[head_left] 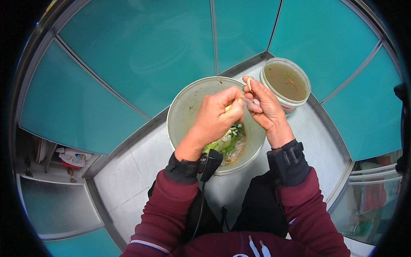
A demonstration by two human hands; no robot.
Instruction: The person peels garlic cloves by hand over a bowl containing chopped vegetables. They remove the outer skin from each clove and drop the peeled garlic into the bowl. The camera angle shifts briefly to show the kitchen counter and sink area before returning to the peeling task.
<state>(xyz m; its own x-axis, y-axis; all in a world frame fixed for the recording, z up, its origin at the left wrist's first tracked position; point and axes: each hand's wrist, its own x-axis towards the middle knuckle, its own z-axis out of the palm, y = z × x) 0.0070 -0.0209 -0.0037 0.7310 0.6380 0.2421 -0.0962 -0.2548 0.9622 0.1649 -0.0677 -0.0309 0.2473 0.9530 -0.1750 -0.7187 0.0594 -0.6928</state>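
Note:
My left hand [215,120] is closed over a pale yellowish piece [228,107], most of it hidden by the fingers. Beside it, my right hand [268,107] pinches a small whitish piece [249,83], perhaps a garlic clove, between thumb and forefinger. Another white piece [256,101] rests against its curled fingers. Something thin and translucent, perhaps a bit of skin, shows between the two hands. Both hands are above a large pale plastic bucket [183,106]. Green leaves and whitish scraps [229,139] lie at the bucket's bottom, partly covered by my left hand and wrist.
A smaller tub [308,90] of murky water with floating bits stands behind my right hand. Teal cabinet doors [154,48] enclose the white tiled floor [125,173]. An open cabinet at left holds a white package [74,157]. A black cable [200,205] hangs from my left wrist.

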